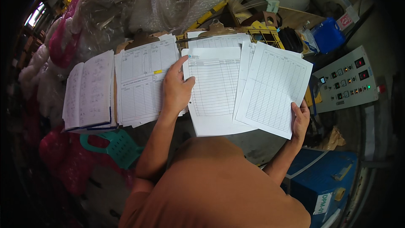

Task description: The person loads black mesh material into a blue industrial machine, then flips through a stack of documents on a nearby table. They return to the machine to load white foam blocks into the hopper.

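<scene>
Two loose printed table sheets point(274, 88) overlap at the right. My right hand point(300, 120) grips them at the lower right edge, with the thumb on the front. Left of them a white printed form point(213, 84) lies over a clipboard's papers, its lower end reaching out toward me. Across this form's left edge rests my left hand point(177, 85), its thumb and index finger spread apart on the paper; its other fingers are hidden. Beside that hand is another clipboard stack of filled-in forms point(141, 71) with a small yellow mark. An open handwritten notebook point(89, 93) lies at the far left.
Bubble wrap point(177, 0) and clear plastic are heaped behind the papers. A control panel point(344, 80) with lit displays stands at the right, above a blue machine cabinet point(320, 173). A blue case point(328, 36) sits farther back. Below the notebook is a green plastic stool point(116, 147).
</scene>
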`<action>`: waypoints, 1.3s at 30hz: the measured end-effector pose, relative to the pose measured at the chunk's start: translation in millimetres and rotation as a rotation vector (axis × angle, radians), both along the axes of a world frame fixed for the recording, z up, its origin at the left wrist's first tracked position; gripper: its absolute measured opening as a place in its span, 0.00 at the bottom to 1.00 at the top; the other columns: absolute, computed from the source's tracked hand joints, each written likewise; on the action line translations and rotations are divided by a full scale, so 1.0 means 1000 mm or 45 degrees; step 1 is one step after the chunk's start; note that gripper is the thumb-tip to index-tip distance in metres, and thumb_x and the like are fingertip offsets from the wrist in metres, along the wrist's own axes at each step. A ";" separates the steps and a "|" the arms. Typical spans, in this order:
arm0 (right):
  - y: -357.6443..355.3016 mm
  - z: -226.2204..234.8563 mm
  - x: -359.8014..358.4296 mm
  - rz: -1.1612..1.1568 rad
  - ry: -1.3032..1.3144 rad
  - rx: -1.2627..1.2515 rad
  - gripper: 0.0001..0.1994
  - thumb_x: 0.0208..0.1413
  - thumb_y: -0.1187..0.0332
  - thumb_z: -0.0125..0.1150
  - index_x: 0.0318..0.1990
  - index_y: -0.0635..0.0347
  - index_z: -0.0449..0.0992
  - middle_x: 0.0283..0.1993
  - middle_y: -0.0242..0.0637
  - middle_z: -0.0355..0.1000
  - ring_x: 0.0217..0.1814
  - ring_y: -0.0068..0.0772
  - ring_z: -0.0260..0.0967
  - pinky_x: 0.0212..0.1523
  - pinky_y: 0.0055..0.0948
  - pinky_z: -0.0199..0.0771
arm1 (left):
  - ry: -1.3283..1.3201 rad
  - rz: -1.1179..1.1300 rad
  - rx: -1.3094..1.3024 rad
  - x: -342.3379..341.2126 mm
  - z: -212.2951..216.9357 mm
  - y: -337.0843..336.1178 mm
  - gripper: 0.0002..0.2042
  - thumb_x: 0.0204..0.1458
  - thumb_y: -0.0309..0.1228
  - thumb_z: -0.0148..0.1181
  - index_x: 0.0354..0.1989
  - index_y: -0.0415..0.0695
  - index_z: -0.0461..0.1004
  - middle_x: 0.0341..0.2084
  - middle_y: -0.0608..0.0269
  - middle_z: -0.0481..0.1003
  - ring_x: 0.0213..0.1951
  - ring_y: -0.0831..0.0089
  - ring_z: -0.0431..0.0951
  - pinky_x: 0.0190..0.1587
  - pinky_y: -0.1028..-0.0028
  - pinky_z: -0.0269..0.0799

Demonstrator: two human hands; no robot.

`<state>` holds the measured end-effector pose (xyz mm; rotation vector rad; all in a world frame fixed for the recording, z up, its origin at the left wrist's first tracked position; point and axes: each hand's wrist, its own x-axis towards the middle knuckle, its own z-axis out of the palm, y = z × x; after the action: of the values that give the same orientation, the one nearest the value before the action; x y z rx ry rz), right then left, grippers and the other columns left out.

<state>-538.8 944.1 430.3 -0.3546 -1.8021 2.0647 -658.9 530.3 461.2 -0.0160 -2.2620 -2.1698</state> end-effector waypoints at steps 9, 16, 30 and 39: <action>0.001 0.000 -0.003 0.038 -0.011 0.018 0.20 0.65 0.75 0.62 0.62 0.76 0.74 0.54 0.47 0.81 0.50 0.30 0.80 0.58 0.27 0.75 | 0.006 0.019 -0.046 0.000 -0.002 -0.002 0.30 0.56 0.14 0.57 0.70 0.32 0.65 0.54 0.40 0.80 0.52 0.64 0.84 0.51 0.72 0.79; -0.007 0.003 -0.007 0.073 -0.015 0.008 0.18 0.65 0.75 0.62 0.60 0.76 0.75 0.52 0.47 0.81 0.49 0.29 0.80 0.56 0.26 0.75 | 0.061 0.057 -0.161 -0.004 -0.015 -0.004 0.29 0.56 0.16 0.58 0.70 0.30 0.67 0.59 0.43 0.77 0.53 0.64 0.83 0.52 0.72 0.78; -0.017 0.006 -0.013 0.133 -0.008 -0.037 0.18 0.64 0.76 0.61 0.59 0.77 0.75 0.51 0.49 0.81 0.47 0.31 0.81 0.56 0.27 0.76 | 0.014 0.034 -0.214 0.000 0.000 -0.003 0.34 0.58 0.15 0.57 0.75 0.29 0.56 0.55 0.37 0.80 0.53 0.61 0.83 0.54 0.71 0.78; -0.035 0.006 -0.019 0.212 -0.070 -0.041 0.21 0.58 0.81 0.58 0.60 0.76 0.74 0.52 0.47 0.81 0.49 0.29 0.79 0.58 0.28 0.75 | -0.009 0.003 -0.196 0.000 0.002 -0.004 0.35 0.59 0.14 0.56 0.76 0.29 0.55 0.59 0.34 0.77 0.59 0.58 0.81 0.57 0.71 0.77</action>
<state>-557.5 909.2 436.2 -0.2813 -1.8898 2.2185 -659.0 526.5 462.8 -0.0067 -2.4253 -1.9921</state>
